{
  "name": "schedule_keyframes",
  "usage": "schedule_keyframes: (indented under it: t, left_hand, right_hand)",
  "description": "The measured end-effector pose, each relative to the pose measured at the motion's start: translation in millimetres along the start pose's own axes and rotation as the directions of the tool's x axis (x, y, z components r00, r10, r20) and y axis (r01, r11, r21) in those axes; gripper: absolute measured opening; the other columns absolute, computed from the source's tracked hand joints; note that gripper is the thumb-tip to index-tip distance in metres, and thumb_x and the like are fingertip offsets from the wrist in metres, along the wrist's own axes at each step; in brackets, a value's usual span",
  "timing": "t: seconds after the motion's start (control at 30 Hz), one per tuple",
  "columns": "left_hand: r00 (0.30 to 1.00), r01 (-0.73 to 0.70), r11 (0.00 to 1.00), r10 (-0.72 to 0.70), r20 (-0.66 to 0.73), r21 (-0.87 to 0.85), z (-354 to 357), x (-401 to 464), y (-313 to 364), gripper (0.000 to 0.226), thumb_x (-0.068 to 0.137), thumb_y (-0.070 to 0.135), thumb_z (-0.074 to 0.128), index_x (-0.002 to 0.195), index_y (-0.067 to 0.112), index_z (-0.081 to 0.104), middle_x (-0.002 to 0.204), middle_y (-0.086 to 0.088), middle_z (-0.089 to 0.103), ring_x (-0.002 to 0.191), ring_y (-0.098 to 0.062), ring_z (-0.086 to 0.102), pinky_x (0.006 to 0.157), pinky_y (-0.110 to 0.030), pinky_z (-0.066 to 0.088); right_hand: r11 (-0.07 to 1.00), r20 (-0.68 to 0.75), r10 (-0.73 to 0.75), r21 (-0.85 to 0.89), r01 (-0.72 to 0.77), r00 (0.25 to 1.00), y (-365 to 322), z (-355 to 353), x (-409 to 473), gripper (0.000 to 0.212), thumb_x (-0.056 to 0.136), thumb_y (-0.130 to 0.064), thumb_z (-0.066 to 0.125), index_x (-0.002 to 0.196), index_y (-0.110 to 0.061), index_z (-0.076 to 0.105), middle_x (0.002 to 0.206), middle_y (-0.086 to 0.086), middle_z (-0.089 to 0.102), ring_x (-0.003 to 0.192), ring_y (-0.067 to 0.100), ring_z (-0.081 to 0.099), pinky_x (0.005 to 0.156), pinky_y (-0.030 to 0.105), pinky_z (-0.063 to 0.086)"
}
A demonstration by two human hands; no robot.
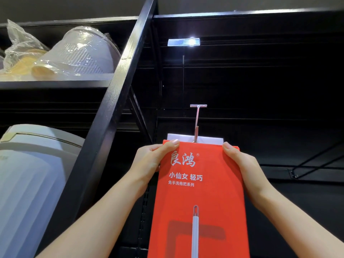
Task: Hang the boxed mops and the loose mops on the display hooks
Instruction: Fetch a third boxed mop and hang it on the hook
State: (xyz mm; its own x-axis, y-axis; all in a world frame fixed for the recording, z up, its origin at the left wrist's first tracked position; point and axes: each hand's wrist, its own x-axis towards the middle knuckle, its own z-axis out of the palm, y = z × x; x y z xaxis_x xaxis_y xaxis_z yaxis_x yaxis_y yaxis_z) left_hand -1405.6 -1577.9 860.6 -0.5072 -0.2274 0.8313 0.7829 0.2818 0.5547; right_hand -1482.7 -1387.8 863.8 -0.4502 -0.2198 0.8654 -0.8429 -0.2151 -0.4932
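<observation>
While hands grip, boxed mop (200, 192) upright.

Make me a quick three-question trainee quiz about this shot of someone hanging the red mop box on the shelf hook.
1. True or false: only the left hand holds the red box.
2. Where does the hook meet the box? A) at the white tab on top B) at the bottom edge C) nowhere near it
3. What lies on the upper left shelf?

Key
1. False: the right hand holds the other side too.
2. A
3. Plastic-wrapped tubs.
</observation>
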Motion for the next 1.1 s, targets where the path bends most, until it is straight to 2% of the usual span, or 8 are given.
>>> schedule_keyframes:
  t: [0.07,0.17,0.37,0.53,0.63,0.83,1.1]
  left_hand:
    - [0.999,0.016,1.0,-0.017,-0.027,-0.018,1.9,2.9,-5.8,0.042,0.078,0.042,0.067,0.089,0.002,0.073,0.081,-0.009,0.077,0.07,-0.021,0.071,0.078,-0.035,0.057]
    - [0.997,0.05,0.996,-0.054,-0.054,-0.07,5.3,7.1,-15.1,0.041,0.076,0.041,0.07,0.088,0.002,0.073,0.078,-0.01,0.076,0.07,-0.023,0.071,0.08,-0.039,0.057]
    - [0.996,0.053,0.993,-0.06,-0.069,-0.103,10.5,16.1,-33.3,0.036,0.077,0.038,0.07,0.083,0.002,0.074,0.078,-0.011,0.075,0.068,-0.023,0.07,0.08,-0.04,0.057]
    - [0.995,0.06,0.991,-0.069,-0.075,-0.122,13.3,23.3,-45.8,0.032,0.077,0.037,0.071,0.079,0.006,0.074,0.075,-0.01,0.075,0.066,-0.022,0.07,0.075,-0.037,0.058]
    - [0.994,0.057,0.991,-0.068,-0.084,-0.125,14.7,27.2,-50.0,0.033,0.076,0.038,0.071,0.078,0.006,0.073,0.072,-0.009,0.074,0.064,-0.021,0.07,0.074,-0.037,0.057]
    - [0.993,0.065,0.99,-0.077,-0.09,-0.127,16.4,33.0,-52.2,0.032,0.076,0.04,0.072,0.076,0.007,0.071,0.066,-0.005,0.073,0.058,-0.017,0.069,0.065,-0.031,0.057]
    - [0.991,0.061,0.989,-0.076,-0.11,-0.138,16.9,27.4,-56.9,0.036,0.074,0.042,0.072,0.076,0.005,0.072,0.068,-0.007,0.073,0.057,-0.018,0.068,0.067,-0.032,0.057]
  right_hand:
    - [0.998,0.016,-0.055,0.031,0.054,0.998,6.5,-2.4,-1.1,0.065,0.069,-0.057,0.063,0.094,0.003,0.069,0.082,0.014,0.073,0.071,0.022,0.067,0.07,0.032,0.051]
    - [0.999,-0.004,-0.05,0.015,0.05,0.999,15.4,-0.9,-1.9,0.057,0.076,-0.052,0.056,0.093,0.001,0.07,0.087,0.013,0.075,0.073,0.022,0.069,0.072,0.032,0.052]
    - [1.0,-0.017,-0.023,0.018,0.023,1.0,30.8,-2.6,7.7,0.06,0.072,-0.054,0.057,0.094,-0.001,0.07,0.091,0.017,0.074,0.077,0.025,0.069,0.078,0.036,0.053]
    - [1.0,-0.042,-0.003,0.016,0.004,0.999,42.5,-2.4,15.7,0.051,0.084,-0.047,0.056,0.095,0.001,0.07,0.094,0.019,0.073,0.078,0.026,0.068,0.08,0.037,0.052]
    - [1.0,-0.039,0.011,0.0,-0.011,0.999,46.1,-3.3,18.3,0.054,0.083,-0.049,0.055,0.092,0.002,0.07,0.087,0.017,0.074,0.073,0.024,0.067,0.074,0.034,0.052]
    - [1.0,-0.032,0.03,0.005,-0.03,0.999,48.9,-4.9,23.5,0.044,0.086,-0.048,0.054,0.079,-0.008,0.071,0.067,0.001,0.071,0.059,0.014,0.066,0.063,0.026,0.05]
    - [0.999,-0.015,0.033,0.011,-0.033,0.999,53.3,-5.2,22.1,0.044,0.085,-0.049,0.054,0.077,-0.01,0.074,0.072,0.004,0.073,0.064,0.016,0.068,0.068,0.028,0.052]
